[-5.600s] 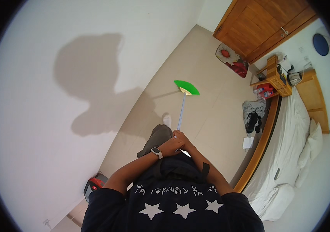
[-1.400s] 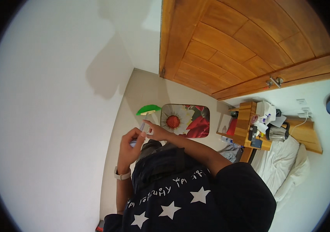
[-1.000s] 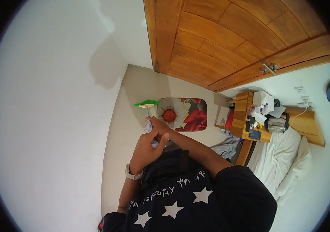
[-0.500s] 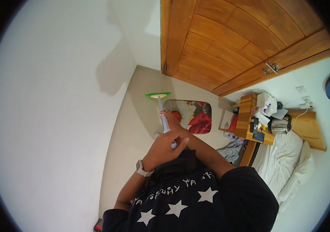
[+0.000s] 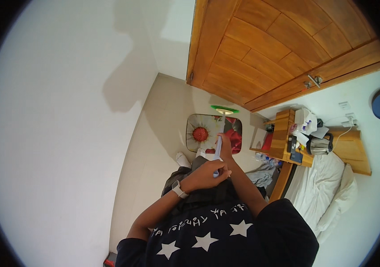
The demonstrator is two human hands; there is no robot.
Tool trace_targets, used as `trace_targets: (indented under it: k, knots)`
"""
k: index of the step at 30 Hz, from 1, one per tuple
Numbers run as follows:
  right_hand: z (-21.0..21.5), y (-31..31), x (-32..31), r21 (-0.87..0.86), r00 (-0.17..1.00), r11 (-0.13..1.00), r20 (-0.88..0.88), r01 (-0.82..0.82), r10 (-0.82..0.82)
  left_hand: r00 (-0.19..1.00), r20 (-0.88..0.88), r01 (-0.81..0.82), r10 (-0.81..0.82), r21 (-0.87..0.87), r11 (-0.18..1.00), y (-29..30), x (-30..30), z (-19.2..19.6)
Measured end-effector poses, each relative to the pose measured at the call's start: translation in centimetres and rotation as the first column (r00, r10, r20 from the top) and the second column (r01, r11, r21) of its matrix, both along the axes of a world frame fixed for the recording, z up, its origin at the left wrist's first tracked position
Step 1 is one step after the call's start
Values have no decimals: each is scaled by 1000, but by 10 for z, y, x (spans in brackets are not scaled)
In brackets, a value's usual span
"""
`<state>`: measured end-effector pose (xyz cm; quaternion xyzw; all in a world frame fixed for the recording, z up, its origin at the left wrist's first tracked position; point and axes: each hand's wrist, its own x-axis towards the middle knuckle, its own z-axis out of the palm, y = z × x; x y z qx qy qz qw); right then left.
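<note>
A broom (image 5: 219, 149) with a pale blue handle and a green-bristled head slants away from my body. My left hand (image 5: 208, 174), with a light-banded watch on its wrist, is closed round the handle near its top end. Farther down the handle, my right hand (image 5: 224, 145) is wrapped round it. The broom's head is at the far edge of a flower-print floor mat (image 5: 199, 120), close to the wooden door (image 5: 261, 53). Whether the bristles touch the floor, I cannot tell.
My white-socked feet (image 5: 182, 159) are at the mat's near edge. A white wall (image 5: 56, 133) runs along the left. To the right are a wooden cabinet (image 5: 283, 122), a steel kettle (image 5: 320, 144), plastic bottles (image 5: 263, 157) and a bed with white sheets (image 5: 319, 173).
The broom and both hands have swung to the right. Its head has gone from the floor left of the mat to the mat's far right side.
</note>
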<state>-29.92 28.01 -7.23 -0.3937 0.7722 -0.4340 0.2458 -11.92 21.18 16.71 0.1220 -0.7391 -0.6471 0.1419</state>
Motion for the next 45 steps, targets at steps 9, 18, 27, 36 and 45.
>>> trace_targets:
  k: [9,18,27,36,45]
  knots:
    - [15,39,24,150,970,963,-132,224,-205,999,-16,52,-50,135,990,-4,2,-24]
    - [-11,66,15,251,995,968,-96,3,22,992,39,111,-119,154,982,2,11,-33]
    - [-22,71,19,273,997,962,-69,-1,20,978,55,195,-201,102,976,0,17,-28]
    - [-9,49,27,138,987,990,-149,-41,62,971,-13,239,-239,103,966,-7,32,-28]
    - [10,0,57,221,982,960,-36,-171,183,994,43,-107,102,133,985,-14,56,-13]
